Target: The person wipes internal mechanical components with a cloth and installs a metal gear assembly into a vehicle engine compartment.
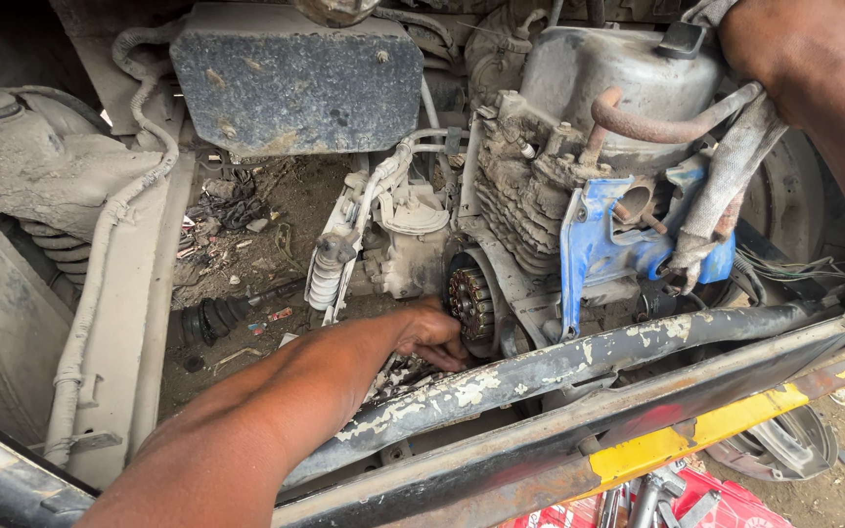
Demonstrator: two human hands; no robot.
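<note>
My left hand (430, 335) reaches from the lower left into a dusty engine bay. Its fingers curl against the lower edge of a round stack of toothed discs (468, 301) on the side of the engine (530, 205). My right forearm (814, 88) comes in from the right edge and rises to the top edge above the metal tank (618, 78). The hand itself is cut off by the frame. A blue bracket (589, 244) sits just right of the disc stack.
A black bar with peeling paint (559, 367) and a yellow-patched bar (696, 435) cross in front of the engine. A dirty rag (716, 196) hangs on a rusty pipe (667, 125). Tools lie on a red cloth (677, 499) below. A coil spring (327, 274) and a rubber boot (212, 318) sit to the left.
</note>
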